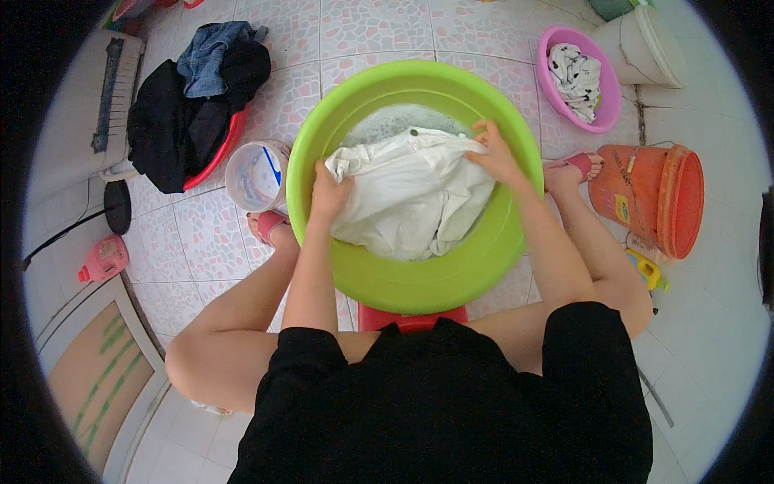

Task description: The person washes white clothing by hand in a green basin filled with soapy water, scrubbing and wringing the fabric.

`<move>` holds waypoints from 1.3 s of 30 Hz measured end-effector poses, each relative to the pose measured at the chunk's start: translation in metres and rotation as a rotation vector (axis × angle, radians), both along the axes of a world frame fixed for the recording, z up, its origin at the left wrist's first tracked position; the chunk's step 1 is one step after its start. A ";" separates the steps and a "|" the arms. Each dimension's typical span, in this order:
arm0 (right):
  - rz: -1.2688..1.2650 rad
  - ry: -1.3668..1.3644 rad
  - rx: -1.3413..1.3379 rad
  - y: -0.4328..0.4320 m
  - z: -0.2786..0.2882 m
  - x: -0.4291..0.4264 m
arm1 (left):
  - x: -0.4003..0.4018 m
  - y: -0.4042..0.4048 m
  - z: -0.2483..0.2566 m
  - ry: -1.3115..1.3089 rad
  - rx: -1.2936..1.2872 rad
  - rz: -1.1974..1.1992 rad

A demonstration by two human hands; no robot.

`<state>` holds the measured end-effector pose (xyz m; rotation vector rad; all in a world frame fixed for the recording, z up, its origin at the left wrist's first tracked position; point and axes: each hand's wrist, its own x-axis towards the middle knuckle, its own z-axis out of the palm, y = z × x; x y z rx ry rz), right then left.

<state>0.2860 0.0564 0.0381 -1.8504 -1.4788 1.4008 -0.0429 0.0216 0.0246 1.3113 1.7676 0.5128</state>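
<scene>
A large green plastic basin (417,290) stands on the floor between my legs, with foamy water (399,121) inside. A white garment (411,199) with a dark button at its waistband is spread in the basin, its lower part resting in the suds. At the garment's left edge, my left hand (331,192) grips the bunched cloth between thumb and fingers. My right hand (496,152) pinches the waistband's right end near the basin's inner wall.
Dark clothes and denim overhang a red basin (233,142) at the upper left. Beside it are a clear tub (257,175) and a pink detergent bottle (106,259). A pink basin (611,91) holding patterned cloth, a white bucket (635,48) and an orange bucket (635,187) stand or lie at right.
</scene>
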 end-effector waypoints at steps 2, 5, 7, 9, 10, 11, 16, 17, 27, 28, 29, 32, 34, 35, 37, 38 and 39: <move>0.030 -0.169 0.227 -0.007 -0.012 -0.026 | 0.031 0.005 0.015 0.177 0.025 0.060; 0.175 -0.403 0.505 -0.011 -0.036 -0.047 | 0.051 0.006 0.015 0.304 0.149 0.087; 0.268 -0.701 0.482 -0.019 -0.047 -0.070 | 0.067 0.004 0.012 0.592 0.126 -0.156; 0.352 -0.693 0.311 -0.024 -0.055 -0.084 | 0.072 -0.004 -0.016 0.648 0.185 -0.229; 0.424 -0.722 0.292 -0.027 -0.059 -0.088 | 0.076 -0.006 -0.018 0.762 0.193 -0.347; 0.497 -0.751 0.272 -0.028 -0.063 -0.089 | 0.079 -0.007 -0.021 0.874 0.201 -0.467; 0.342 -0.481 -0.208 -0.015 -0.088 -0.079 | 0.073 -0.005 -0.062 0.677 -0.105 -0.470; 0.409 -0.545 -0.167 -0.017 -0.096 -0.077 | 0.070 -0.005 -0.071 0.565 -0.174 -0.460; -0.363 -0.121 0.133 -0.002 -0.094 -0.086 | 0.091 0.034 -0.030 0.125 0.031 -0.306; -0.351 -0.110 0.142 -0.003 -0.084 -0.097 | 0.091 0.029 -0.036 0.183 0.006 -0.353; -0.313 0.173 0.117 -0.009 -0.072 -0.105 | 0.089 0.025 -0.041 0.239 -0.020 -0.403; -0.193 0.503 0.015 -0.020 -0.015 -0.118 | 0.062 0.012 -0.079 0.147 0.005 -0.505; -0.169 0.516 -0.043 -0.026 0.013 -0.098 | 0.072 0.015 -0.044 -0.199 -0.031 -0.387; -0.188 0.558 -0.037 -0.031 0.025 -0.088 | 0.076 0.016 -0.020 -0.528 -0.086 -0.245; -0.194 0.611 -0.019 -0.039 0.049 -0.082 | 0.077 0.012 0.019 -0.536 -0.127 -0.227; -0.301 0.774 -0.047 -0.044 0.059 -0.081 | 0.077 0.007 0.034 -0.546 -0.180 -0.199; -0.405 0.939 -0.072 -0.047 0.068 -0.080 | 0.077 0.004 0.048 -0.541 -0.166 -0.208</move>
